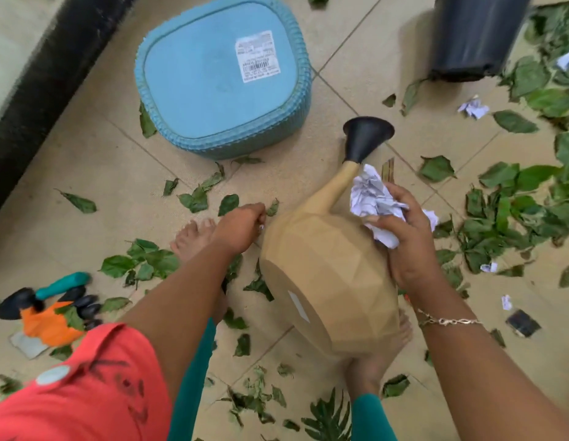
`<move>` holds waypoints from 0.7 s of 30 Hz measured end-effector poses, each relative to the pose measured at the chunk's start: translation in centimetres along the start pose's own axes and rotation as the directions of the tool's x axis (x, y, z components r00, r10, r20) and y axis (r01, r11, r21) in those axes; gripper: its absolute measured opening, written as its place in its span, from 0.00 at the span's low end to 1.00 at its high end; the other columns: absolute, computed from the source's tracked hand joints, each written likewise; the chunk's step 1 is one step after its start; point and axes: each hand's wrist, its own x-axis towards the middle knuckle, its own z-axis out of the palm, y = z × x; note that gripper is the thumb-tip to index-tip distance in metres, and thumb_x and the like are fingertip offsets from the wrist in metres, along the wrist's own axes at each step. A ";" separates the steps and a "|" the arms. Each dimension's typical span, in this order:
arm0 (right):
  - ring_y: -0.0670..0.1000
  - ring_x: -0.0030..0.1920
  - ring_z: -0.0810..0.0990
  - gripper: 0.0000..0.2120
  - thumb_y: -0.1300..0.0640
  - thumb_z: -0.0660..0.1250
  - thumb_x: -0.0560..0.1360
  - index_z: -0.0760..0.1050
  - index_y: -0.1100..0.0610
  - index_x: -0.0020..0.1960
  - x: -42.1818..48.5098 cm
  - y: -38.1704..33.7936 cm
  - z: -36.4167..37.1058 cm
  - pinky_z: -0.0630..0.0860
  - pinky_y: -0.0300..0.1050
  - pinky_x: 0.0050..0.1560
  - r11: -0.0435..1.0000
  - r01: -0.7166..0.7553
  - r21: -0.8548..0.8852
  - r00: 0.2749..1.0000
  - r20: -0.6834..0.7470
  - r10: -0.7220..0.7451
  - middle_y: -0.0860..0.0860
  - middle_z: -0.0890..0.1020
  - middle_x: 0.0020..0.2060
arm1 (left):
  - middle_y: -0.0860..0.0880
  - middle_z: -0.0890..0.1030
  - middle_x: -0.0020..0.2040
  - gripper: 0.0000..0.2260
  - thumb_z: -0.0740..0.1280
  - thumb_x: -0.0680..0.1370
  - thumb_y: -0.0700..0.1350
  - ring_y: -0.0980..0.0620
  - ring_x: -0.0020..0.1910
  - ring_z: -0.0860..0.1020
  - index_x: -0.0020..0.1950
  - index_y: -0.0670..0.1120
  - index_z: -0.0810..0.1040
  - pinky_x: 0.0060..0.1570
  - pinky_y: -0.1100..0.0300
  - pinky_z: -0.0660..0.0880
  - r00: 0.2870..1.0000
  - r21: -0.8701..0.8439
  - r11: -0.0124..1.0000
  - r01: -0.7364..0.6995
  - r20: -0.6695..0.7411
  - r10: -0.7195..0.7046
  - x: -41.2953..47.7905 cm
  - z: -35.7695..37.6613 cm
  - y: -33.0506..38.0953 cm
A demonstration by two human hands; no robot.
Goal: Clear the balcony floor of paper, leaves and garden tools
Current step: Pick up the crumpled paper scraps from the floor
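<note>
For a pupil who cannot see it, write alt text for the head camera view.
A person's right hand grips crumpled paper beside a tan watering can, the left hand curled at the can's other side. Leaves litter the floor around an upturned blue basket, a black pot and garden tools.

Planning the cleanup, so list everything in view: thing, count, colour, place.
watering can: one, tan with black rose, tilted, centre
basket: one, blue, upturned, top centre
pot: one, black, top right
crumpled paper: one, white, in right hand
paper scraps: several, white, scattered right
leaves: many, green, scattered, thickest right
glove: one, orange, lower left
tool handle: one, teal, beside glove
feet: two, bare, centre
left hand: curled at the can's edge
right hand: holds crumpled paper
</note>
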 end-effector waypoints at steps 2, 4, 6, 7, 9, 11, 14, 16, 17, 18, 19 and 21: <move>0.47 0.46 0.80 0.19 0.64 0.64 0.63 0.75 0.52 0.53 0.2 0.1 0.1 0.77 0.41 0.47 0.999 0.007 0.040 1.000 -0.015 -0.007 0.47 0.83 0.44 | 0.45 0.76 0.49 0.07 0.61 0.75 0.36 0.44 0.47 0.75 0.50 0.46 0.71 0.45 0.53 0.70 1.000 0.046 0.999 0.021 0.009 -0.022 -0.2 0.5 0.3; 0.49 0.48 0.80 0.20 0.64 0.64 0.63 0.74 0.55 0.55 0.4 0.2 -0.1 0.77 0.41 0.47 0.999 0.007 0.036 1.000 0.003 -0.007 0.49 0.82 0.46 | 0.42 0.73 0.55 0.11 0.59 0.78 0.40 0.42 0.53 0.74 0.61 0.44 0.69 0.49 0.51 0.70 0.998 0.186 0.982 0.024 0.049 -0.033 -0.5 1.1 0.6; 0.49 0.47 0.79 0.21 0.64 0.65 0.63 0.74 0.56 0.55 0.5 0.4 -0.3 0.76 0.41 0.47 1.000 0.006 -0.006 0.998 0.055 -0.006 0.51 0.81 0.45 | 0.41 0.72 0.57 0.14 0.59 0.79 0.42 0.42 0.56 0.73 0.65 0.43 0.68 0.49 0.50 0.71 0.999 0.274 0.962 0.014 0.043 -0.027 -0.7 1.4 0.8; 0.49 0.47 0.78 0.21 0.65 0.65 0.62 0.74 0.56 0.55 0.5 0.5 -0.3 0.75 0.41 0.46 1.000 0.006 -0.024 0.997 0.082 -0.004 0.51 0.81 0.45 | 0.41 0.72 0.57 0.14 0.59 0.79 0.42 0.42 0.55 0.73 0.64 0.43 0.70 0.47 0.51 0.71 0.999 0.298 0.954 0.011 0.031 -0.021 -0.7 1.5 0.7; 0.50 0.47 0.78 0.22 0.65 0.64 0.61 0.74 0.55 0.54 0.1 0.8 -0.5 0.75 0.40 0.46 0.999 -0.003 -0.033 0.992 0.123 0.007 0.52 0.80 0.45 | 0.42 0.72 0.54 0.11 0.60 0.78 0.40 0.42 0.52 0.74 0.59 0.41 0.74 0.42 0.53 0.68 1.000 0.341 0.940 0.007 0.017 -0.013 -0.6 1.6 0.5; 0.48 0.46 0.78 0.22 0.66 0.64 0.60 0.75 0.52 0.52 -0.5 1.5 -0.4 0.75 0.39 0.46 0.999 -0.009 -0.036 0.986 0.163 0.015 0.49 0.81 0.43 | 0.42 0.72 0.52 0.08 0.61 0.78 0.39 0.42 0.49 0.74 0.53 0.39 0.77 0.39 0.55 0.65 1.000 0.289 0.957 0.028 -0.017 -0.024 -0.6 1.5 0.2; 0.43 0.44 0.78 0.22 0.66 0.64 0.59 0.76 0.49 0.50 -1.8 2.6 0.1 0.74 0.34 0.44 0.995 0.004 -0.099 0.973 0.231 0.019 0.43 0.81 0.42 | 0.43 0.76 0.46 0.03 0.64 0.75 0.37 0.43 0.43 0.76 0.44 0.40 0.77 0.37 0.57 0.64 0.976 0.056 0.994 0.097 -0.201 -0.084 -0.9 1.1 -0.6; 0.41 0.43 0.78 0.22 0.66 0.64 0.59 0.75 0.51 0.51 -2.7 3.1 0.7 0.73 0.32 0.43 0.994 0.002 -0.106 0.959 0.282 0.028 0.42 0.81 0.41 | 0.46 0.78 0.40 0.04 0.66 0.74 0.35 0.49 0.37 0.75 0.40 0.41 0.77 0.36 0.59 0.68 0.926 -0.166 0.975 0.150 -0.321 -0.197 -1.2 0.2 -0.7; 0.41 0.44 0.78 0.22 0.66 0.64 0.59 0.75 0.51 0.51 -3.2 3.6 0.9 0.73 0.32 0.43 0.993 -0.010 -0.117 0.951 0.307 0.046 0.42 0.81 0.42 | 0.49 0.78 0.37 0.06 0.67 0.74 0.35 0.52 0.35 0.74 0.39 0.43 0.76 0.36 0.59 0.71 0.901 -0.300 0.942 0.151 -0.351 -0.256 -1.3 -0.3 -0.6; 0.42 0.44 0.78 0.22 0.66 0.65 0.59 0.75 0.52 0.52 -3.7 4.1 1.1 0.73 0.33 0.44 0.992 -0.029 -0.120 0.943 0.327 0.067 0.43 0.81 0.43 | 0.51 0.77 0.34 0.09 0.68 0.74 0.35 0.55 0.33 0.74 0.37 0.45 0.74 0.35 0.59 0.73 0.878 -0.415 0.901 0.129 -0.375 -0.299 -1.5 -0.9 -0.4; 0.43 0.46 0.79 0.22 0.65 0.66 0.60 0.75 0.53 0.53 -4.1 4.7 1.2 0.74 0.35 0.46 0.993 -0.047 -0.112 0.939 0.334 0.083 0.45 0.81 0.44 | 0.53 0.75 0.33 0.12 0.68 0.74 0.34 0.58 0.32 0.74 0.36 0.48 0.72 0.33 0.59 0.75 0.861 -0.495 0.864 0.093 -0.397 -0.320 -1.6 -1.6 0.1; 0.47 0.49 0.79 0.22 0.62 0.69 0.60 0.76 0.53 0.54 -4.8 5.1 1.2 0.75 0.40 0.50 0.995 -0.084 -0.045 0.942 0.322 0.094 0.48 0.82 0.47 | 0.54 0.73 0.33 0.12 0.68 0.75 0.34 0.62 0.30 0.73 0.38 0.49 0.72 0.28 0.63 0.75 0.844 -0.577 0.817 0.005 -0.436 -0.313 -1.8 -2.6 1.9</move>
